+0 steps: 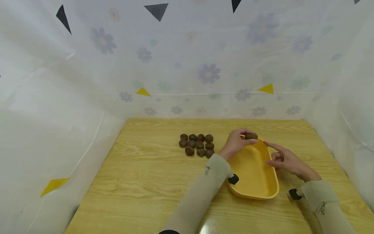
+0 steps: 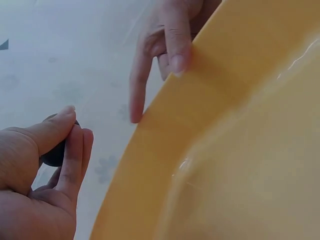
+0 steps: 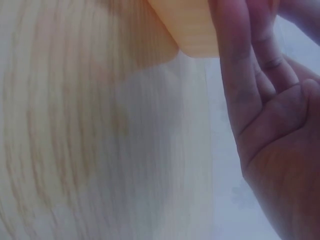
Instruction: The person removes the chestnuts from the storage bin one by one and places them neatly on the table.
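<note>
My left hand (image 1: 236, 143) pinches a dark brown chestnut (image 1: 251, 136) between thumb and fingers, above the far edge of a yellow plastic tub (image 1: 252, 174). In the left wrist view the chestnut (image 2: 54, 154) is partly covered by the thumb and fingers. On the tub's right side, my right hand (image 1: 289, 161) holds the wall, thumb over the rim and fingers outside. Its index finger stretches along the rim towards the far corner. Left of the tub, several more chestnuts (image 1: 200, 144) lie in rough rows on the table.
The wood-grain table (image 1: 140, 182) carries everything. Pale sheeting printed with flowers (image 1: 209, 73) stands along the back edge, and plain white sheeting (image 1: 96, 136) hangs at the sides. My left forearm crosses in front of the tub's near left side.
</note>
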### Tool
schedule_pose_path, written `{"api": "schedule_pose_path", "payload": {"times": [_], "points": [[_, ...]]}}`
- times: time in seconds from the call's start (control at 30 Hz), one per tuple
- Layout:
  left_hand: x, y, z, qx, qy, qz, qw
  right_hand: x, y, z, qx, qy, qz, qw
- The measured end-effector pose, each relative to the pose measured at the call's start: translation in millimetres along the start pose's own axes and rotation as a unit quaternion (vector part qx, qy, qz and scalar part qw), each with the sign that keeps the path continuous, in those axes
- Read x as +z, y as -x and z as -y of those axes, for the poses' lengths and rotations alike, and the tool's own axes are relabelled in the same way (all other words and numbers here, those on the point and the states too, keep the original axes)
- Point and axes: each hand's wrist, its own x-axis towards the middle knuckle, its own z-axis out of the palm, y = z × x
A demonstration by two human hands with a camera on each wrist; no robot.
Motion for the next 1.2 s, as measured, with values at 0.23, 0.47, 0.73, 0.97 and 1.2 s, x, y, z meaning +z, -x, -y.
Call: {"api": "schedule_pose_path", "payload": {"times": [0.23,0.47,0.73,0.97,1.2], "points": [[-19.1,3.4,-7.0,0.013,0.011,-0.003,0.9998,-2.1,0.4,-1.6,-0.008,-0.002,0.005,1.000],[-49.8,14.8,-5.6,0.035,0.024,0.008,0.9991,-0.8,-0.8,-2.6,-0.015,0.000,0.003,1.000],[-83.5,30.4,-2.2,0.038,0.003,0.010,0.9992,1.2,-0.3,0.2,-0.017,0.002,-0.001,1.000],[-111.8,45.9,2.4,0.028,0.007,-0.003,0.9996,1.8,-2.2,1.5,-0.021,0.006,-0.001,1.000],[-145.8,68.9,11.3,0.027,0.001,-0.018,0.9995,2.0,-5.7,0.5,-0.022,0.012,-0.002,1.000]]}}
